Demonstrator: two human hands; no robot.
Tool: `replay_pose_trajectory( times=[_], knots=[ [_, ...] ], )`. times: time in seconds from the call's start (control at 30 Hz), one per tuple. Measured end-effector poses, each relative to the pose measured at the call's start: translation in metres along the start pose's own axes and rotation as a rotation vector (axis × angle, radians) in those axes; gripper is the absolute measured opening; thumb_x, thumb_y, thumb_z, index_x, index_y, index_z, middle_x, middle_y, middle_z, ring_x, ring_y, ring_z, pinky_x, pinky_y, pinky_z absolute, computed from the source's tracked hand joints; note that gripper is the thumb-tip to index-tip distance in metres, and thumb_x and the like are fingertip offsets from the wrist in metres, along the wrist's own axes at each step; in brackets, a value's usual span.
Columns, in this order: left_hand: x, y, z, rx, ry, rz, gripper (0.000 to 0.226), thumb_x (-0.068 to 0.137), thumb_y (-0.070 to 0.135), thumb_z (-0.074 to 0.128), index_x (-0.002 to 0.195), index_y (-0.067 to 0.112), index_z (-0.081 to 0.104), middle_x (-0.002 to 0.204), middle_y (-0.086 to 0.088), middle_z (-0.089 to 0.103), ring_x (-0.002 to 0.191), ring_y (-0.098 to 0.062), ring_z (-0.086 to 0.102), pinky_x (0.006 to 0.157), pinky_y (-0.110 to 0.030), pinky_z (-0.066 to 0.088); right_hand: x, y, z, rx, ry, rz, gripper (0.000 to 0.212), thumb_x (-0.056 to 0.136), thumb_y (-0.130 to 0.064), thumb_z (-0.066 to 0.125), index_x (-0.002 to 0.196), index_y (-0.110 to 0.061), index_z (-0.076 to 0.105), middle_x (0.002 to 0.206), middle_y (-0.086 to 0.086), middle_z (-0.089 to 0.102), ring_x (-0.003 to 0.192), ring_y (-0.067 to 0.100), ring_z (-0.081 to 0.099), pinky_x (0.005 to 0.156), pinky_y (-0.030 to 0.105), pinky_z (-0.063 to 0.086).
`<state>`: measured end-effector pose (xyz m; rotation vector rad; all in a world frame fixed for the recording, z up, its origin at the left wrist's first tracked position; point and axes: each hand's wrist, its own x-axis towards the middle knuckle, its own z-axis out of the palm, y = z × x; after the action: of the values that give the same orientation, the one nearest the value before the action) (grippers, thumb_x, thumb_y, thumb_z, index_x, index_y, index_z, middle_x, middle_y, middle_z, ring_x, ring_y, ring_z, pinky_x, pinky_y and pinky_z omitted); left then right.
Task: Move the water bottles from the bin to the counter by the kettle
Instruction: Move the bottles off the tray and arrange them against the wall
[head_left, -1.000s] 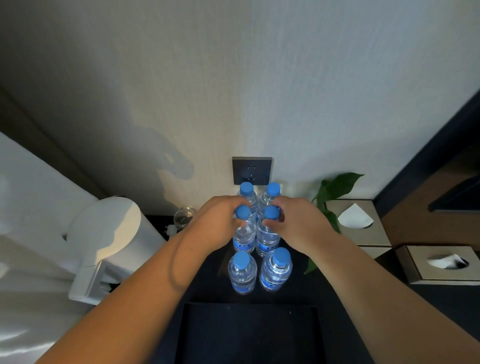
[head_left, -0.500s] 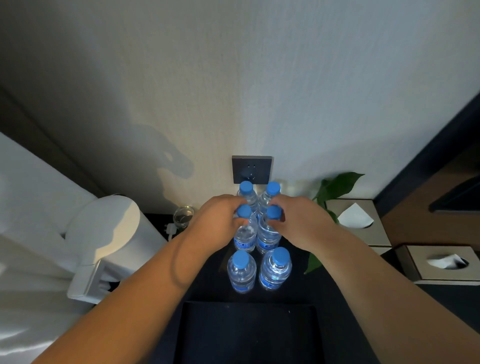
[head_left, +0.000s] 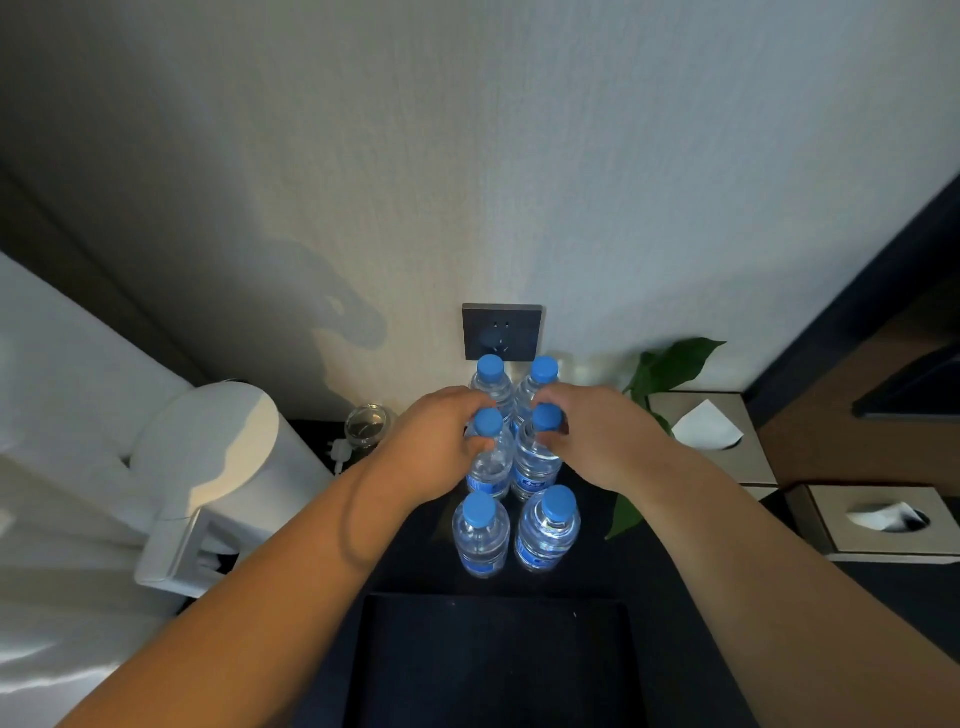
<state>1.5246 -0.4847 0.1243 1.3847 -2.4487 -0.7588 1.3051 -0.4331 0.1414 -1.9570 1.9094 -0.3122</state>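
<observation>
On a dark counter (head_left: 649, 577) against a pale wall, six clear water bottles with blue caps stand upright in three pairs. The left hand (head_left: 431, 447) grasps the neck of the middle-left bottle (head_left: 488, 457); the right hand (head_left: 597, 441) grasps the middle-right bottle (head_left: 537, 457). The hands hide part of the rear pair. A white kettle (head_left: 218, 467) stands at left. The dark bin (head_left: 488, 660) is cut off at the bottom edge, its inside too dark to read.
</observation>
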Motion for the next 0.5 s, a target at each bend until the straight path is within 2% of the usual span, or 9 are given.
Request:
replay_pose_trajectory(
  times=[0.07,0.13,0.2,0.27,0.37,0.5],
  knots=[
    [0.001,-0.004,-0.002,-0.040,-0.074,0.021,0.027,0.094,0.014,0.070,0.116,0.027,0.064,0.109,0.007,0.067,0.102,-0.017,0.062,0.093,-0.045,0.054,0.000,0.000,0.000,-0.006,0.012,0.006,0.016,0.097,-0.033,0.066,0.111,-0.031,0.059,0.088,-0.003,0.066,0.075,0.016,0.062,0.062,0.033,0.050],
    [0.000,-0.002,-0.002,-0.069,-0.128,0.036,0.038,0.096,0.010,0.066,0.127,0.030,0.060,0.121,0.007,0.064,0.111,-0.015,0.059,0.100,-0.041,0.051,0.000,-0.001,0.002,-0.015,0.024,0.014,0.018,0.097,-0.034,0.065,0.112,-0.030,0.058,0.091,-0.002,0.066,0.076,0.016,0.061,0.064,0.033,0.051],
    [-0.002,0.001,0.000,-0.063,-0.106,0.032,0.048,0.094,0.020,0.073,0.136,0.032,0.054,0.131,0.007,0.060,0.117,-0.013,0.056,0.103,-0.034,0.048,-0.001,-0.003,0.003,-0.034,0.034,0.022,0.020,0.097,-0.036,0.064,0.114,-0.028,0.058,0.093,0.001,0.067,0.078,0.018,0.062,0.067,0.036,0.055],
    [-0.001,0.004,0.002,-0.011,-0.008,0.001,0.048,0.087,0.030,0.080,0.129,0.030,0.057,0.121,0.005,0.063,0.108,-0.015,0.060,0.095,-0.036,0.052,-0.001,-0.004,0.004,-0.046,0.044,0.029,0.025,0.098,-0.039,0.063,0.117,-0.025,0.056,0.095,0.002,0.067,0.080,0.020,0.062,0.070,0.038,0.056],
    [0.002,0.008,0.001,0.060,0.077,-0.033,0.029,0.085,0.028,0.083,0.108,0.020,0.068,0.100,0.001,0.068,0.094,-0.021,0.062,0.084,-0.039,0.053,-0.002,-0.005,0.004,-0.053,0.049,0.034,0.027,0.098,-0.041,0.064,0.118,-0.024,0.056,0.094,0.002,0.067,0.081,0.020,0.062,0.070,0.038,0.055],
    [0.002,0.009,0.001,0.080,0.104,0.002,0.030,0.087,0.027,0.082,0.113,0.016,0.071,0.103,-0.001,0.068,0.095,-0.021,0.061,0.083,-0.034,0.050,0.000,-0.006,0.006,-0.079,0.075,0.042,0.036,0.098,-0.047,0.064,0.123,-0.023,0.055,0.099,0.001,0.068,0.082,0.018,0.058,0.066,0.033,0.046]
  ],
)
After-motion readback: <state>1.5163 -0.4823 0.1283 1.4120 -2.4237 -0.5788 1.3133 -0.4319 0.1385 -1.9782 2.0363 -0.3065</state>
